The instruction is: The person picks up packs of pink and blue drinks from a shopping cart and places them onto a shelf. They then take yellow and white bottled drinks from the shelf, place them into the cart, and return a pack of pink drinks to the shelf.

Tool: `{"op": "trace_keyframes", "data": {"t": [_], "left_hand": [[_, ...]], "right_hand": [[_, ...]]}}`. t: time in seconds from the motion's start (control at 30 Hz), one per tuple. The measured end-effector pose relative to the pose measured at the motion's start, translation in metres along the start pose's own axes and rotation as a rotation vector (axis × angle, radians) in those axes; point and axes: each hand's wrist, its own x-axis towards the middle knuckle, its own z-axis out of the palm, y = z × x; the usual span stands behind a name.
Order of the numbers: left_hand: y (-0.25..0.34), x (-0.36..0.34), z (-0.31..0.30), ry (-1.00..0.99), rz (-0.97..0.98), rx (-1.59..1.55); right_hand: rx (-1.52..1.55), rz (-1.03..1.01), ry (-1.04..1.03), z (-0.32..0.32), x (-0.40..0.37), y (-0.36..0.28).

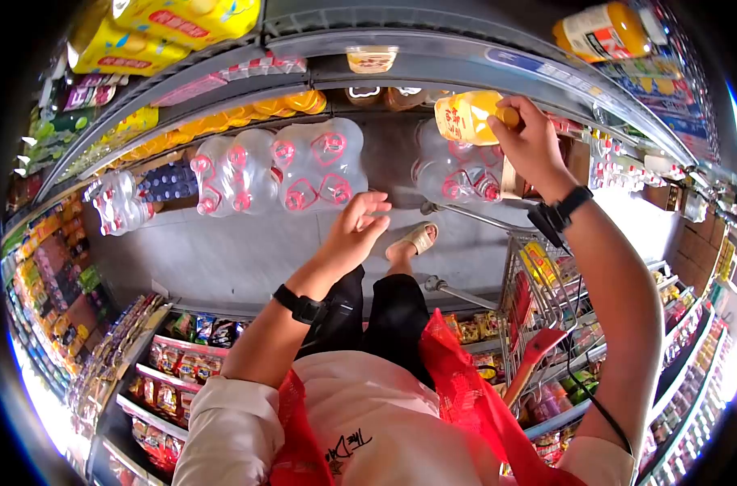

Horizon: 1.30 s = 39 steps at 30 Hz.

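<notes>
My right hand [534, 139] is wrapped around the cap end of a yellow-orange juice bottle [464, 118], which lies sideways in the air in front of the shelf. Beneath the bottle stands a plastic-wrapped pack of clear water bottles [457, 180] with pinkish-red caps. My left hand [357, 225] is empty, its fingers loosely bent and apart. Nearest to it is another wrapped pack of clear bottles [320, 166] on the floor, and no contact shows between them.
A metal shopping cart [538, 283] with a red handle [535, 348] stands at my right. Shelves of yellow-orange bottles [215, 125] run along the front. Snack shelves [170, 381] are close behind me. Grey floor [263, 247] shows around my sandaled foot [417, 240].
</notes>
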Motion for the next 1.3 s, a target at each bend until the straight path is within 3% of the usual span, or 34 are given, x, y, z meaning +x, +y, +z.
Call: {"op": "trace_keyframes", "data": {"t": [0.03,0.13,0.27,0.37,0.4,0.53,0.63,0.77,0.8,0.9,1.1,1.13,1.23,1.3], "left_hand": [[-0.006,-0.004,-0.009,0.021,0.019,0.025],[-0.012,-0.024,-0.029,0.041,-0.054,0.052],[-0.034,-0.039,-0.042,0.041,-0.103,0.009],[-0.050,-0.049,-0.039,0.016,-0.140,-0.010],[-0.051,-0.050,-0.035,0.003,-0.131,0.003],[-0.046,-0.052,-0.021,0.000,-0.093,0.038],[-0.046,-0.053,-0.020,0.002,-0.105,0.062],[-0.057,-0.044,-0.024,0.019,-0.069,0.048],[-0.059,-0.043,-0.028,0.030,-0.038,0.066],[-0.053,-0.044,-0.037,0.067,-0.071,-0.007],[-0.056,-0.045,-0.049,0.056,-0.098,-0.023],[-0.057,-0.045,-0.049,0.057,-0.094,-0.019],[-0.056,-0.045,-0.049,0.035,-0.115,0.013],[-0.054,-0.045,-0.051,0.018,-0.122,0.028]], "right_hand": [[-0.033,0.071,-0.002,0.008,0.012,0.000],[-0.210,-0.232,0.090,0.028,0.036,0.005],[-0.176,-0.140,0.145,0.059,0.053,0.006],[-0.386,-0.211,0.337,0.079,0.091,0.040],[-0.184,-0.086,0.259,0.081,0.099,0.034],[-0.312,-0.131,0.185,0.091,0.122,0.031],[-0.360,-0.026,0.069,0.091,0.133,0.027],[-0.628,0.023,0.123,0.090,0.173,0.101],[-0.810,-0.031,0.066,0.085,0.182,0.109],[-0.477,-0.199,0.250,0.095,0.185,0.117],[-0.179,0.236,-0.105,0.093,0.190,0.116],[-0.397,0.194,-0.084,0.093,0.189,0.113],[-0.381,0.194,-0.107,0.095,0.188,0.117],[-0.344,0.269,-0.237,0.099,0.194,0.130]]}}
